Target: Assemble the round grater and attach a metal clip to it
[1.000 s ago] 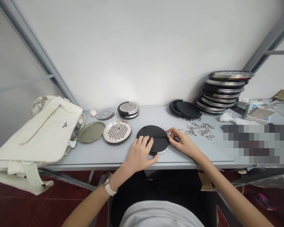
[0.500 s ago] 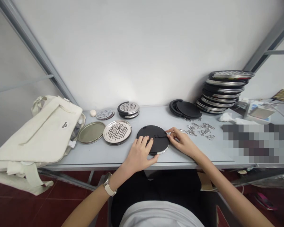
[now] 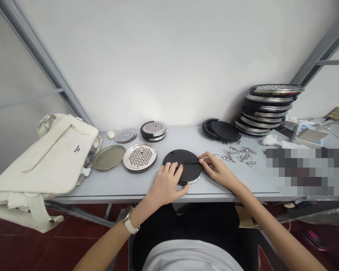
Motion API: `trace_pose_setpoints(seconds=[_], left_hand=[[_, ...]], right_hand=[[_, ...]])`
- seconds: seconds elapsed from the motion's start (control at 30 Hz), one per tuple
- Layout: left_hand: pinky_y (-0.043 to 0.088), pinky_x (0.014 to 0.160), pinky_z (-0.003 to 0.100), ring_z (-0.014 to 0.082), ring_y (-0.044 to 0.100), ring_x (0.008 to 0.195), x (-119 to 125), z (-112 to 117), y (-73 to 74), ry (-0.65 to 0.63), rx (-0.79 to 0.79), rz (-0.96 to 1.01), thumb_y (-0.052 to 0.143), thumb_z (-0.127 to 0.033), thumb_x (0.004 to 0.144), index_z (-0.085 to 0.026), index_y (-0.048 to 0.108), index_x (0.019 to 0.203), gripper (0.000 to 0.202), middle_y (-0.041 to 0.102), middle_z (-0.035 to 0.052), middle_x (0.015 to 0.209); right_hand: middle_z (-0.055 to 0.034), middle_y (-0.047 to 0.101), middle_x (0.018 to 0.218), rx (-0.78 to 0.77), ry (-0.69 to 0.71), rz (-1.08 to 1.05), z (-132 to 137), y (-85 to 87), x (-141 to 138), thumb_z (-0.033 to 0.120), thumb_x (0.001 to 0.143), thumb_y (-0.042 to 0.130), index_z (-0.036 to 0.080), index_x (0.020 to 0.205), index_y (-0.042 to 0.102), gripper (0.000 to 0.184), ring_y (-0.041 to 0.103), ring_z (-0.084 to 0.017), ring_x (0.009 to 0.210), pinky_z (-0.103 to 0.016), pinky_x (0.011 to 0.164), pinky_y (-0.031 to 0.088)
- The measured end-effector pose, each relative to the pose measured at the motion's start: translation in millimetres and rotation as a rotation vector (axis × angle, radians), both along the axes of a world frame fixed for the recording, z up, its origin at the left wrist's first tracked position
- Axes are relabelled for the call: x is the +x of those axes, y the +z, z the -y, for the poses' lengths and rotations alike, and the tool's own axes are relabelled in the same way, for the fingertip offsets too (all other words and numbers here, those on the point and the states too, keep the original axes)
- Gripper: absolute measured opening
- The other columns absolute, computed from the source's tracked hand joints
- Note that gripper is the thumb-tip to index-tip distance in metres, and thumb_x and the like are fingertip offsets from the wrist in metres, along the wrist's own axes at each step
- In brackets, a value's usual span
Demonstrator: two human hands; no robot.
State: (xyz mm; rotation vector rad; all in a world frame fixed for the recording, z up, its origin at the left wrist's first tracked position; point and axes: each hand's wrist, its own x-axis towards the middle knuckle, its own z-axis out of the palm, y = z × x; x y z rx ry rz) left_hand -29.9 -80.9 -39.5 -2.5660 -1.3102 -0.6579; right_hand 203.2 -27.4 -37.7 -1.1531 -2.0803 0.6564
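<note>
A round black disc (image 3: pixel 190 173) with a silver rim along its near right side lies flat on the table before me. My left hand (image 3: pixel 168 182) rests over its left part, fingers on top and thumb at the near rim. At the disc's right edge, my right hand (image 3: pixel 214 167) pinches a small silver metal clip (image 3: pixel 202 159) between thumb and fingertips. A thin dark line runs from the disc's middle toward that clip. Several loose metal clips (image 3: pixel 240 153) lie right of this hand. The tip of the held clip is partly hidden by the fingers.
Left stand a perforated metal disc (image 3: pixel 142 157), an olive lid (image 3: pixel 109 158), smaller perforated discs (image 3: pixel 125 136), a small round stack (image 3: pixel 154 130) and a cream bag (image 3: pixel 51 154). Behind right are black discs (image 3: pixel 226 131) and a tall leaning stack (image 3: pixel 267 109).
Both hands stay in place on the disc. The silver clip between my right fingertips has shifted slightly and shows a little more.
</note>
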Motion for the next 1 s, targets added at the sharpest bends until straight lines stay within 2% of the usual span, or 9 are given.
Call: trace_pose_setpoints(seconds=[0.3,0.73,0.8,0.9,1.0], left_hand=[[0.043,0.093,0.046,0.0312,0.05,0.107,0.4,0.2,0.5,0.004,-0.001,-0.002,0.053,-0.045,0.086,-0.01,0.051,0.128,0.054,0.056,0.0156,0.12],[0.044,0.092,0.048,0.0317,0.05,0.109,-0.3,-0.1,-1.1,0.003,-0.001,0.002,0.053,-0.045,0.086,-0.012,0.05,0.129,0.054,0.056,0.0162,0.121],[0.044,0.092,0.048,0.0319,0.05,0.109,-0.1,-0.2,-1.1,0.004,-0.007,-0.001,0.052,-0.045,0.086,-0.011,0.05,0.129,0.055,0.056,0.0163,0.121],[0.043,0.093,0.048,0.0318,0.049,0.109,0.0,-0.3,-0.9,0.003,-0.011,-0.002,0.053,-0.044,0.086,-0.011,0.05,0.129,0.055,0.056,0.016,0.122],[0.043,0.094,0.047,0.0317,0.049,0.109,-0.1,-0.2,-0.8,0.0,-0.009,-0.003,0.054,-0.044,0.086,-0.011,0.051,0.129,0.055,0.055,0.0157,0.123]], right_hand=[[0.0008,0.058,0.067,0.018,-0.011,-0.007,-1.0,-1.5,0.1,0.037,0.098,0.038,0.023,0.107,0.053,0.023,0.055,-0.018,0.061,-0.029,0.063,0.045],[-0.0001,0.059,0.072,0.048,-0.024,0.02,-2.0,-4.0,0.8,0.032,0.097,0.038,0.022,0.112,0.053,0.023,0.057,-0.018,0.066,-0.031,0.067,0.045],[0.0001,0.058,0.072,0.052,-0.024,0.004,-1.9,-3.7,0.0,0.031,0.097,0.038,0.022,0.109,0.051,0.019,0.056,-0.018,0.066,-0.03,0.067,0.045],[-0.0002,0.057,0.075,0.048,-0.016,-0.034,-2.5,-3.4,-0.9,0.031,0.097,0.04,0.023,0.096,0.047,0.011,0.056,-0.018,0.067,-0.03,0.066,0.045],[-0.0011,0.059,0.076,0.052,-0.003,-0.038,-4.1,-3.4,-0.6,0.03,0.096,0.04,0.024,0.086,0.046,0.013,0.056,-0.018,0.069,-0.03,0.066,0.045]])
